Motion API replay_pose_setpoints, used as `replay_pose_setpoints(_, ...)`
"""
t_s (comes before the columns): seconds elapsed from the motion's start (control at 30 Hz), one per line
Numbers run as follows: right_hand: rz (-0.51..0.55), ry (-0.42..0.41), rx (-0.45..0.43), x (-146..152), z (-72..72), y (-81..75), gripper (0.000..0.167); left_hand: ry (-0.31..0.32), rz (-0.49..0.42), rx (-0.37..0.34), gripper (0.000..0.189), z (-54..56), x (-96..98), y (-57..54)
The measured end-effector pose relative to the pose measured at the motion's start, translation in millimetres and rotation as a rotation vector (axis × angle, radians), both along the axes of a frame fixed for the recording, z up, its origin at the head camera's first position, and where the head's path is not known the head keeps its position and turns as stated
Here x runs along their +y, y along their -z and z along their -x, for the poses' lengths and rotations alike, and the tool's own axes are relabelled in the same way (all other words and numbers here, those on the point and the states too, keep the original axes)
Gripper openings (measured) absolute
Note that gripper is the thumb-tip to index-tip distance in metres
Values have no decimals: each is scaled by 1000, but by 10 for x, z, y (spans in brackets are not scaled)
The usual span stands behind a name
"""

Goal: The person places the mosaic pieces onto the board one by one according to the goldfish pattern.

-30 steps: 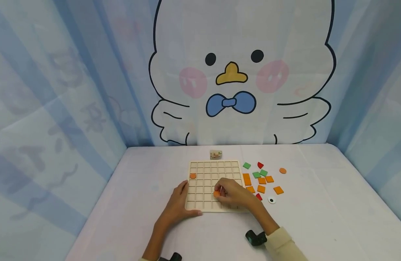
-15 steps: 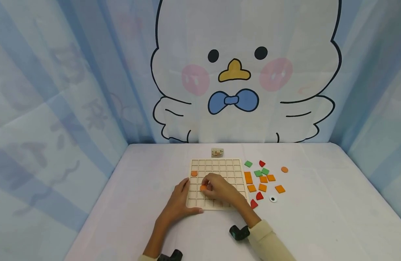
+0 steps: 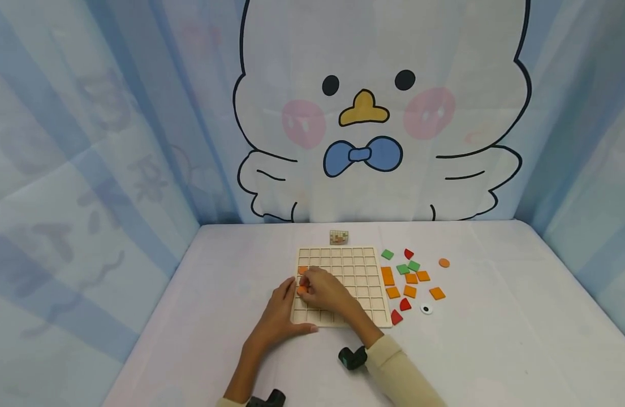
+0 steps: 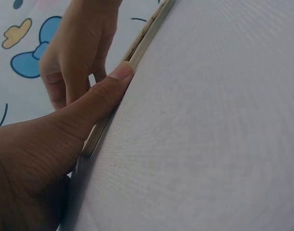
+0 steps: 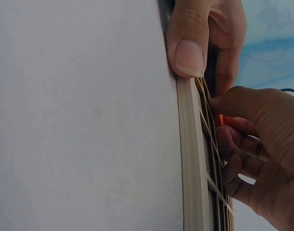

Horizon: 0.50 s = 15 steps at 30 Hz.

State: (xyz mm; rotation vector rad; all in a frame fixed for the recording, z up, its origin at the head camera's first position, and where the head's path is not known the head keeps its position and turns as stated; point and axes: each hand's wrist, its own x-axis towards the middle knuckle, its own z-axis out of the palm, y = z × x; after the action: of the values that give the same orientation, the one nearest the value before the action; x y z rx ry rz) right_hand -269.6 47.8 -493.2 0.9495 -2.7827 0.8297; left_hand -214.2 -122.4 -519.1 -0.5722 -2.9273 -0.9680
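My right hand [image 3: 324, 291] pinches an orange piece [image 3: 302, 290] between thumb and fingers, low over the left side of a wooden grid board [image 3: 360, 277]. A sliver of that orange piece shows between the fingers in the right wrist view. Just behind the fingertips, an orange disc [image 3: 303, 270] lies in a cell near the board's left edge, partly covered by the hand. My left hand [image 3: 276, 316] rests spread at the front left corner, fingers along the left edge. In the left wrist view its thumb [image 4: 101, 94] presses the board's front edge.
Right of the board lie several orange squares [image 3: 436, 293], an orange rectangle [image 3: 387, 276], green pieces [image 3: 387, 254], red wedges [image 3: 396, 317], an orange disc [image 3: 444, 263] and a white eye piece [image 3: 426, 309]. A small patterned packet [image 3: 339, 237] sits behind the board. Printed curtains surround the table.
My right hand has moved left across the board with the orange piece, from near the middle to the left edge, uncovering red wedges at the right. My left hand stays at the corner.
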Motion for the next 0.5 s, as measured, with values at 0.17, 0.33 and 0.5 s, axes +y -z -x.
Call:
replay_pose_setpoints(0.17, -15, 24, -3, -37, 0, -32, 15, 0, -8, 4, 120, 4, -3, -12)
replay_pose_setpoints(0.33, -7, 32, -53, -36, -10, -56, 15, 6, -11, 1, 120, 6, -7, -1)
replay_pose_setpoints(0.5, -2, 32, -85, -20, -15, -68, 17, 6, -9, 0, 121, 9, -5, -2)
